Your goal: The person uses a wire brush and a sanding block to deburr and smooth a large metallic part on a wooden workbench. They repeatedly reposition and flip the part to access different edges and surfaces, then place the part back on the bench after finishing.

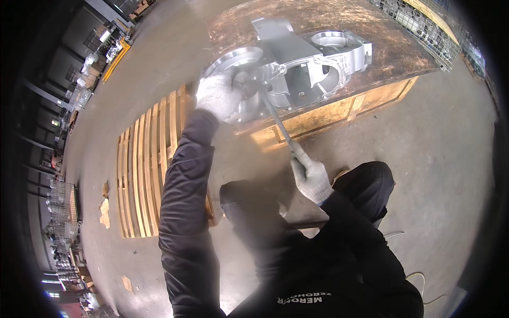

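Head view. Step in hand: as judged from the pose, a hand tool is being applied to the metal casting. The right grip (312, 179), in a pale knitted glove, is closed around the near end of a long, slender grey tool (278, 121). The tool runs forward and leftward from the right grip to the casting (290, 47). Its far end overlaps the casting beside the large opening; blur prevents confirmation of contact.

The casting rests on the worn wooden tabletop (228, 29), ahead of the right grip and extending to the right of the left grip (220, 95). The left grip, also gloved, lies against the casting's left ring portion, apparently steadying it. Its fingers are blurred; whether they are closed on the rim cannot be told.

Next move: any further stroke would call for the left grip to brace the casting while the right grip keeps the tool aligned with the worked edge.

Pose: the left forearm (183, 212) reaches almost straight ahead. The right forearm (366, 238) angles forward and leftward, with one digit of the right grip extended along the tool. A slatted pallet lies on the floor, nearer the body and leftward of the left grip.
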`<state>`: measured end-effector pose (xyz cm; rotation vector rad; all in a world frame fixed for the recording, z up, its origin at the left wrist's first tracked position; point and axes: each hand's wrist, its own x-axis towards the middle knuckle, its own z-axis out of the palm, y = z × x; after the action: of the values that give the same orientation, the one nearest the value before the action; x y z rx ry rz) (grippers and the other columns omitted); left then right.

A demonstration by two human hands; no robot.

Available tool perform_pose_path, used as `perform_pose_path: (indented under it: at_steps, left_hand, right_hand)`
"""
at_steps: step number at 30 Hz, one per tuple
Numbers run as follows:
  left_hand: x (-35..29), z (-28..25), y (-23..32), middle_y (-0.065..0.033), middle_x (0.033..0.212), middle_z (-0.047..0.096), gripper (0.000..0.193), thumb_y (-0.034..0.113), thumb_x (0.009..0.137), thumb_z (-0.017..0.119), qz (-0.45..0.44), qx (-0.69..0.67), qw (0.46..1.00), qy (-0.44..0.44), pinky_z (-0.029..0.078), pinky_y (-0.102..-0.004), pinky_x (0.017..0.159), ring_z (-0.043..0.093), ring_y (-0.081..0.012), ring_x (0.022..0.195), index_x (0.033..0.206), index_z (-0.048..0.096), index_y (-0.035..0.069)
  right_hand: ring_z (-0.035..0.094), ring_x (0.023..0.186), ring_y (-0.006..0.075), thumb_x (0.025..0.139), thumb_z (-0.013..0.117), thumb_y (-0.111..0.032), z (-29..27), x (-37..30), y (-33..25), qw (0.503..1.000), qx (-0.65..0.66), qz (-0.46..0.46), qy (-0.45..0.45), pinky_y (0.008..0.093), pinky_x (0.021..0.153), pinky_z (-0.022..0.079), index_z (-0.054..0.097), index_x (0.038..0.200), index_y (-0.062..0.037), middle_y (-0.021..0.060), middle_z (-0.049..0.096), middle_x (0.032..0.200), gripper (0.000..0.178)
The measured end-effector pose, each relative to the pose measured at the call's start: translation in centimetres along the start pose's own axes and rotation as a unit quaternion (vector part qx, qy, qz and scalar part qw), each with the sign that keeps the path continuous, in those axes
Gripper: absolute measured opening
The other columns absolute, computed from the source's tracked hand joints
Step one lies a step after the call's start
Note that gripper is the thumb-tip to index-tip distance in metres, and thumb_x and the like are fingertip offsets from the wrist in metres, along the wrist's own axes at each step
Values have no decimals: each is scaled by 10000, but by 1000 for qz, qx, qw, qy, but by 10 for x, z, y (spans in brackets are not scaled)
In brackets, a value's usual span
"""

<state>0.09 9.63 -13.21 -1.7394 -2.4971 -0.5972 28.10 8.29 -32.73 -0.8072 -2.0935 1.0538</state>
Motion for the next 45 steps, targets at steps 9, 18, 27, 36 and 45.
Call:
perform_pose_path:
  at_steps: [9, 18, 27, 36, 45]
  left_hand:
    - [-4, -3, 10, -255, 1172, 742, 345, 390, 1090, 575, 12, 45, 999, 27, 568, -535, 950, 704, -480, 1114, 1273, 723, 138]
    - [-4, 16, -4, -256, 1000, 753, 280, 324, 1064, 625, 98, 63, 984, 135, 589, -544, 829, 737, -469, 947, 1183, 737, 96]
    - [-7, 19, -6, -224, 979, 759, 254, 314, 1065, 617, 114, 36, 980, 157, 589, -529, 823, 734, -454, 911, 1099, 744, 96]
    - [-5, 18, -5, -230, 976, 759, 275, 323, 1060, 632, 99, 52, 983, 148, 593, -521, 829, 737, -454, 931, 1128, 760, 90]
    - [1, 21, -13, -240, 901, 753, 229, 293, 991, 662, 125, 52, 977, 166, 585, -514, 789, 744, -437, 866, 1073, 722, 88]
  right_hand:
    - [709, 720, 435, 1001, 679, -180, -108, -7, -10, 984, -162, -33, 70, 531, 661, 570, 692, 1427, -141, 245, 705, 795, 429]
    - [734, 823, 436, 947, 599, -201, -163, 75, -66, 931, -356, -30, -79, 549, 748, 594, 730, 1289, -179, 224, 738, 837, 367]
    - [724, 809, 462, 964, 629, -240, -161, 66, -54, 935, -327, -55, -124, 562, 759, 593, 613, 1516, -250, 233, 739, 858, 553]
    - [723, 849, 461, 954, 565, -149, -159, 82, -68, 919, -359, -55, -151, 554, 777, 591, 581, 1540, -222, 257, 742, 921, 590]
    - [747, 919, 349, 1001, 626, -176, -123, 95, 4, 988, -137, -57, -49, 439, 745, 589, 464, 1577, -70, 215, 741, 1180, 608]
